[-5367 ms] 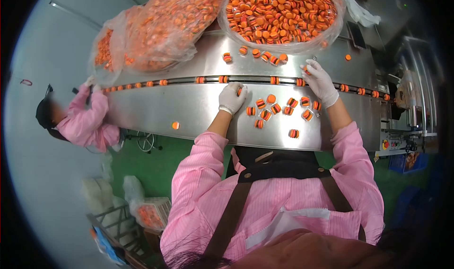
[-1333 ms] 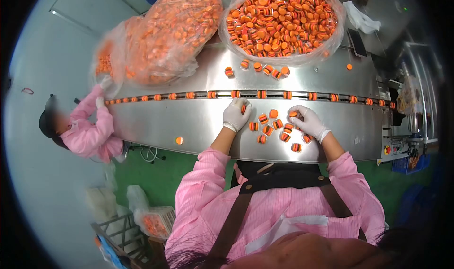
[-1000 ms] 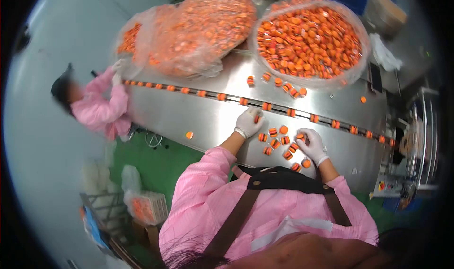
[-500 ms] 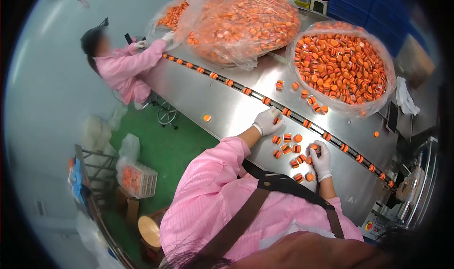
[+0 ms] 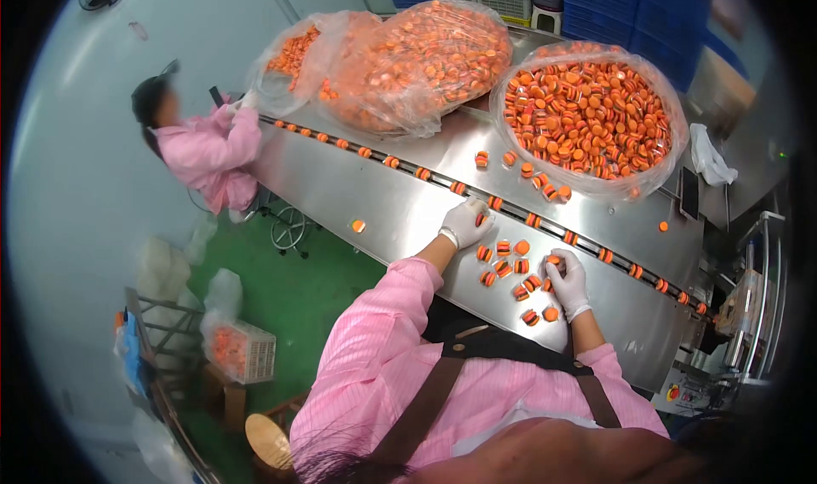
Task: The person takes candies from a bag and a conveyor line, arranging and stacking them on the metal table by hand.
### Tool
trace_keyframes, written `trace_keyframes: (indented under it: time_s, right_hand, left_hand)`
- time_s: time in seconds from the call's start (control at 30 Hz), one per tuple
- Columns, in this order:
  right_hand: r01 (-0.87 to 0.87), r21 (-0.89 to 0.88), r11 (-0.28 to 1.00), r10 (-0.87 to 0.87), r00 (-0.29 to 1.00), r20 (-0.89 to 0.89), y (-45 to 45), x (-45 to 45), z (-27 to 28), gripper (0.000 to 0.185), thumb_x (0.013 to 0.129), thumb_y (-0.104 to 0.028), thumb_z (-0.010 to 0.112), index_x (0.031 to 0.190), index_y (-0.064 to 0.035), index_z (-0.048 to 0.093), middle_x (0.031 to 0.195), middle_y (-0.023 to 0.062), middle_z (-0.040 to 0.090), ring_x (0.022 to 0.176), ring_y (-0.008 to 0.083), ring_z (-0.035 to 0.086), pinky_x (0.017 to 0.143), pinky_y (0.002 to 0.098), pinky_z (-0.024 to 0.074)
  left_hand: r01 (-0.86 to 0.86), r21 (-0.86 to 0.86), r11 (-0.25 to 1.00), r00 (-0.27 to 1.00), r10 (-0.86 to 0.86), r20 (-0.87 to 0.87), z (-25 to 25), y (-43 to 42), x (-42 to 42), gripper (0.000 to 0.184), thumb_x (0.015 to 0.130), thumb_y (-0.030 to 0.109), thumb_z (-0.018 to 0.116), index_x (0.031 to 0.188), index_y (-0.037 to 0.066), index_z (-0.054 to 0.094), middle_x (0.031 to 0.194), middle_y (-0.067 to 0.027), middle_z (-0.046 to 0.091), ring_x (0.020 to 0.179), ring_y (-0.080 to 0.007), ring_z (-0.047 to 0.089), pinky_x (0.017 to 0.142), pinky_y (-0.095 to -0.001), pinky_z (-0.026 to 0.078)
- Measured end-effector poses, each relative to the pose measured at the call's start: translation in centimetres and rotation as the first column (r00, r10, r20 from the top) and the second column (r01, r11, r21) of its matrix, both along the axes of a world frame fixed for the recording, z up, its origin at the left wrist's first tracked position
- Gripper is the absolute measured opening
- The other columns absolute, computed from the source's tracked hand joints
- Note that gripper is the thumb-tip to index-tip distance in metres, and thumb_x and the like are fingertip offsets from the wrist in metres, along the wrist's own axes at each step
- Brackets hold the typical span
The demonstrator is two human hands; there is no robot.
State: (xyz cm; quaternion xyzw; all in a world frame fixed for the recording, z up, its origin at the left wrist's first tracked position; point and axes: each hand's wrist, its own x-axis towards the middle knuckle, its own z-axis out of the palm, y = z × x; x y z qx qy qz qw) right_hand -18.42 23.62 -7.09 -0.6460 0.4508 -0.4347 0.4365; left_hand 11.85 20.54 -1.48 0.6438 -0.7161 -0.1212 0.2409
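Nearest the apron, two loose pieces, a striped one and one with its round orange face up, lay on the near part of the counter. A little beyond, the right hand had its thumb and fingertips drawn in around an orange-topped piece, the grip parted only by the piece's own width; another piece lay just by its thumb. Between the two hands sat a scatter of wrapped pieces, some striped side up, others face up. The left hand was farther forward, its grip curled almost closed over a striped piece that was partly covered, so its exact tilt could not be told. The conveyor passed just beyond that piece, slanting from far left to near right; the left hand was the nearer to it, while the right hand's piece lay farther back from the rail. Pieces on the conveyor stood spaced in single file, stripes roughly across its run. Beyond it, several loose pieces lay before a wide bag, with a wrapped bag to its left and a co-worker at the conveyor's far end.
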Motion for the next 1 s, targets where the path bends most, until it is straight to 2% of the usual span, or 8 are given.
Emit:
trace_keyframes:
  time_s: [0.07,0.17,0.37,0.47,0.5,0.7,0.8,1.0]
  right_hand:
    - [-0.014,0.016,1.000,0.014,1.000,-0.011,0.0,0.0,0.3,0.028,0.082,-0.012,0.069,0.109,-0.0039,0.062,0.085,0.0034,0.065,0.072,0.0091,0.059,0.066,0.0237,0.0492]
    - [-0.024,-0.018,1.000,0.024,1.000,-0.012,0.3,0.0,1.2,0.036,0.082,-0.014,0.070,0.115,-0.0056,0.059,0.088,0.0040,0.065,0.074,0.0098,0.060,0.067,0.0248,0.0497]
    - [-0.009,-0.068,0.998,0.006,0.999,-0.040,0.2,0.1,-0.2,0.038,0.079,-0.018,0.073,0.111,-0.0057,0.058,0.086,0.0090,0.063,0.073,0.0184,0.061,0.067,0.0297,0.0505]
    - [-0.042,-0.002,0.999,0.042,0.995,-0.089,0.1,-0.2,0.2,0.035,0.078,-0.020,0.074,0.107,-0.0058,0.060,0.086,0.0100,0.063,0.075,0.0225,0.063,0.070,0.0322,0.0515]
    - [-0.037,-0.061,0.997,0.029,0.991,-0.130,0.1,-0.2,0.3,0.035,0.077,-0.020,0.074,0.106,-0.0055,0.060,0.086,0.0103,0.064,0.075,0.0241,0.064,0.071,0.0337,0.0520]
    - [0.016,-0.005,1.000,-0.017,0.991,-0.130,0.3,-0.2,1.7,0.042,0.077,-0.019,0.074,0.112,-0.0032,0.058,0.086,0.0112,0.065,0.075,0.0241,0.064,0.070,0.0344,0.0525]
    - [0.007,-0.018,1.000,-0.008,0.999,-0.034,0.1,-0.1,0.9,0.044,0.077,-0.018,0.074,0.115,-0.0034,0.056,0.088,0.0128,0.065,0.075,0.0248,0.064,0.069,0.0354,0.0531]
    - [0.024,-0.080,0.997,-0.034,0.991,-0.130,0.1,-0.1,0.8,0.041,0.075,-0.018,0.073,0.111,-0.0047,0.059,0.088,0.0136,0.065,0.073,0.0274,0.064,0.068,0.0360,0.0533]
  left_hand:
    - [-0.018,0.038,0.999,1.000,0.017,0.026,0.4,0.1,-0.3,0.029,0.084,0.036,0.063,0.095,0.010,0.062,0.099,-0.0134,0.062,0.088,-0.0340,0.064,0.078,-0.0424,0.052]
    - [-0.026,-0.056,0.998,1.000,0.026,0.006,-0.6,-0.1,-0.3,0.023,0.085,0.033,0.064,0.091,0.010,0.062,0.093,-0.0120,0.063,0.083,-0.0337,0.064,0.074,-0.0408,0.052]
    - [-0.046,-0.039,0.998,0.996,0.048,0.073,-2.0,-0.5,-0.1,0.028,0.086,0.037,0.062,0.096,0.011,0.064,0.097,-0.0118,0.063,0.087,-0.0327,0.064,0.077,-0.0416,0.052]
    - [-0.016,-0.072,0.997,0.995,0.023,0.093,-3.1,-1.0,0.4,0.025,0.086,0.036,0.062,0.095,0.013,0.064,0.094,-0.0112,0.062,0.084,-0.0323,0.064,0.075,-0.0418,0.052]
    - [-0.023,-0.069,0.997,0.995,0.030,0.098,-2.5,-0.8,0.1,0.023,0.085,0.034,0.062,0.093,0.013,0.064,0.093,-0.0105,0.062,0.084,-0.0318,0.064,0.074,-0.0417,0.052]
    - [-0.013,-0.096,0.995,0.999,0.017,0.042,-1.8,-0.8,-0.1,0.018,0.083,0.031,0.064,0.089,0.014,0.063,0.090,-0.0118,0.062,0.083,-0.0331,0.063,0.072,-0.0424,0.052]
    - [-0.025,-0.075,0.997,0.998,0.030,0.057,-2.0,-0.8,-0.1,0.020,0.083,0.031,0.064,0.091,0.013,0.063,0.089,-0.0114,0.063,0.082,-0.0326,0.064,0.072,-0.0424,0.052]
    - [0.005,-0.056,0.998,0.996,0.000,0.089,-2.4,-0.8,0.1,0.022,0.084,0.035,0.063,0.091,0.013,0.064,0.088,-0.0115,0.062,0.083,-0.0313,0.063,0.073,-0.0418,0.051]
